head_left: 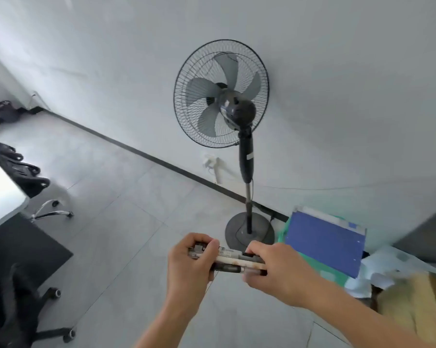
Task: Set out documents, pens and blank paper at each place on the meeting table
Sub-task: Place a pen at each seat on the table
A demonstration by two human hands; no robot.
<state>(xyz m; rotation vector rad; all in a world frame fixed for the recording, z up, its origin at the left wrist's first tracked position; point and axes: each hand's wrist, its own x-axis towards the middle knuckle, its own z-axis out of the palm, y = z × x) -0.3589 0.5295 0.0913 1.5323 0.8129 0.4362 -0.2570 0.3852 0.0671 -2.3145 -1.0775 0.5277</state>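
Pens (233, 258): one bundle, several barrels laid side by side, carried in mid-air over the floor (111, 209), in front of the standing fan (222, 96), well apart from the table (3, 204) at far left. I read my left hand (190, 264) as curled round the bundle's left end and my right hand (282, 273) as gripping the right end, probably to square the barrels before dealing them out. Long axis: crosswise, left to right, right end a little lower. Tip end: cannot tell. Blue folder (323, 243): propped near the wall at right, beside loose white paper (377, 267), likely stock awaiting distribution.
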